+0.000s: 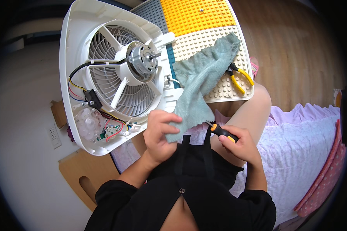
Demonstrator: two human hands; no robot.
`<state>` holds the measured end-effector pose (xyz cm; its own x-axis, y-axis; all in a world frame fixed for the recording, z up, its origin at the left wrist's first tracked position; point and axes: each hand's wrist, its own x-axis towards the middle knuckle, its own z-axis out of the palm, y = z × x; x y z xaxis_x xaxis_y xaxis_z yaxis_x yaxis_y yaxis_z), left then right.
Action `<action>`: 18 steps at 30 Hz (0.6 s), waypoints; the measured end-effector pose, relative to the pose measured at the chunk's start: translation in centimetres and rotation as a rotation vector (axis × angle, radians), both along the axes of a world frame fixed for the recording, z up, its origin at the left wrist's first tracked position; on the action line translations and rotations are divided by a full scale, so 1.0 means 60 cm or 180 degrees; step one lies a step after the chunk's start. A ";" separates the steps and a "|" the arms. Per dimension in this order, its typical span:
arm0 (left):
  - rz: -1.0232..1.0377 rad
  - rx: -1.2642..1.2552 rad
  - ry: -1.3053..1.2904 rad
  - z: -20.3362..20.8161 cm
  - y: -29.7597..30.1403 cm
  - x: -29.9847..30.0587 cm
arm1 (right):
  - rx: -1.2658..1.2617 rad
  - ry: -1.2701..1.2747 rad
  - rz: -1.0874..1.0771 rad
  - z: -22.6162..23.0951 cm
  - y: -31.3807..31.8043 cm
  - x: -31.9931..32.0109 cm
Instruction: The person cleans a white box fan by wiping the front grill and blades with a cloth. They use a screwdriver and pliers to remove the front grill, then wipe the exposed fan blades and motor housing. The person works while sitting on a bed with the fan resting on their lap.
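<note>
My left hand [160,133] is closed on the lower left corner of a grey-green cloth [198,82], which drapes up over a studded board. In my right hand [241,141] is a short screwdriver [221,132] with a black and orange handle, its tip pointing up left at the cloth's lower edge. Whether the tip touches the cloth I cannot tell. Left of the cloth stands an opened white fan housing [74,50] with a bare silver motor [142,59] at its centre. Wires, a black connector block [92,99] and a small green circuit board [110,131] show in its lower part.
Yellow-handled pliers [239,79] lie on the studded board [216,17], near its right edge. A small screw [201,10] rests on the yellow section. To the right is a bed with a pale cover [297,154]; a wooden chair back [88,173] stands at lower left.
</note>
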<state>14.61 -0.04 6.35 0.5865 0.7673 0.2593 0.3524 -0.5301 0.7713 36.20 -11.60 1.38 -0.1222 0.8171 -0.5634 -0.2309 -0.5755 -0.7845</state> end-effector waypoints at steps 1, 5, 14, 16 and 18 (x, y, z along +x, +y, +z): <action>-0.0063 0.0124 0.0011 0.001 -0.002 -0.002 | -0.0064 0.0062 0.0044 0.005 0.003 -0.001; -0.0016 -0.0266 0.0298 0.020 -0.024 -0.004 | 0.0563 -0.0199 -0.0006 0.001 -0.005 -0.010; 0.1178 -0.2149 0.0339 0.019 -0.049 -0.232 | 0.1414 -0.0660 0.0025 0.006 0.066 -0.082; 0.1109 -0.1874 0.0515 0.019 -0.023 -0.237 | 0.1506 -0.0765 0.0095 -0.007 0.084 -0.104; 0.1012 -0.1872 0.0633 0.027 -0.002 -0.214 | 0.1824 -0.0966 -0.0176 -0.019 0.097 -0.129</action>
